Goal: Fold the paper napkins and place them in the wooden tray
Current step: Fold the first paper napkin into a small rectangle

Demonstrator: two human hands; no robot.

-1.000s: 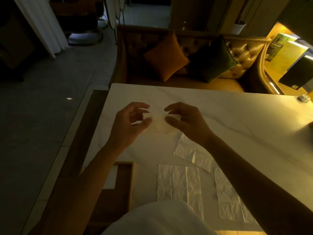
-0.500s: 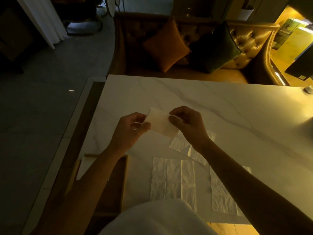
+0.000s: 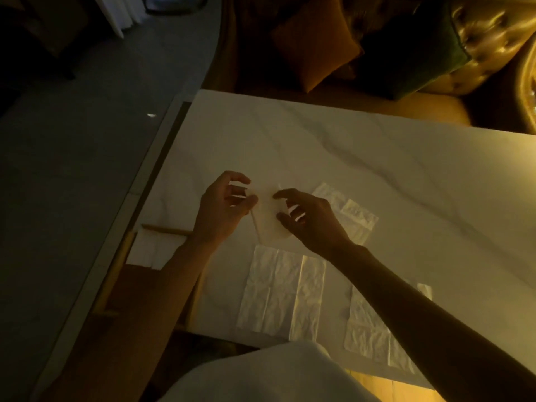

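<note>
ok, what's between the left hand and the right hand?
A small folded napkin, pinched by the left hand and the right hand, over the marble table. Head view.

Napkins are numbering five, seemingly: one held napkin in left hand and right hand, three flat napkins right of and below the grip, one folded napkin inside one wooden tray.

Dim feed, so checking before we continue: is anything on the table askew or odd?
Only the far napkin, right of the held napkin, lies turned at an angle; the centre napkin and right napkin lie square with the table. No tears or spills show.
</note>
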